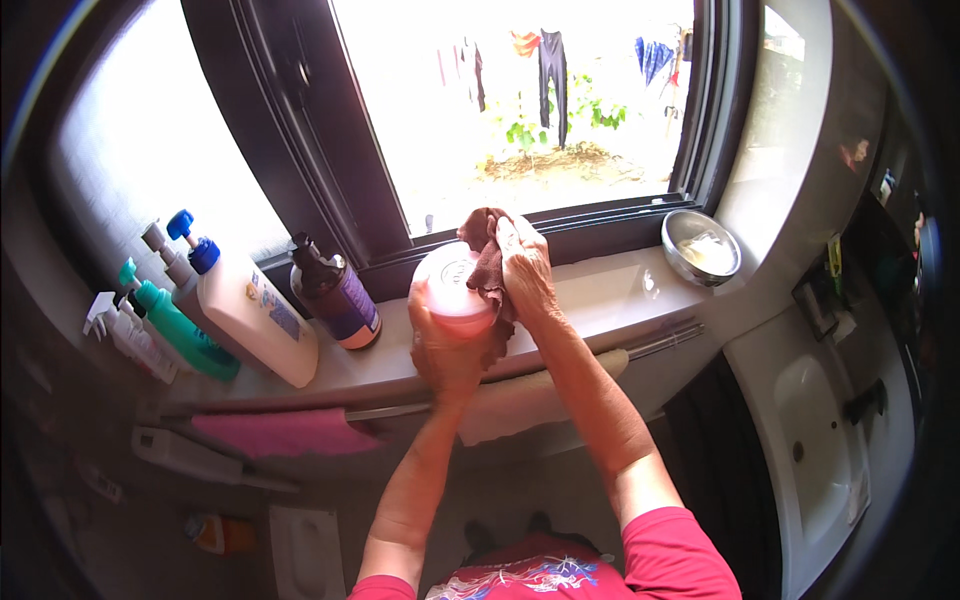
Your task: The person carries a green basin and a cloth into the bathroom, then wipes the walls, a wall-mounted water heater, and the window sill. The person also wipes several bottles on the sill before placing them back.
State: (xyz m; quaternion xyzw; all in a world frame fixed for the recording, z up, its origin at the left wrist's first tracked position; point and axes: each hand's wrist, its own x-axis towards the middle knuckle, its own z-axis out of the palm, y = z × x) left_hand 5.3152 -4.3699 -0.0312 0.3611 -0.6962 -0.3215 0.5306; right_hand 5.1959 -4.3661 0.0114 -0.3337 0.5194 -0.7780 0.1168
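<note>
My left hand [449, 352] grips a pale pink container [447, 272] above the windowsill, its round whitish end facing up. Wrapped round that container from below are my left fingers and thumb. In my right hand [527, 262] is a bunched brown cloth [484, 270], pressed against the container's right side. Part of the cloth hangs below, behind my left hand. To the left on the sill stands a dark brown bottle [330, 290] with a purple label. Beside it are a big cream pump bottle [255, 310] with a blue top and a green pump bottle [190, 330].
A metal bowl [700, 247] with something pale inside sits at the sill's right end. Below the sill, a rail [665, 341] carries a pink towel [280, 432] and a cream towel [535, 400]. A white washbasin [815, 450] is at right. The dark-framed window [520, 215] stands open ahead.
</note>
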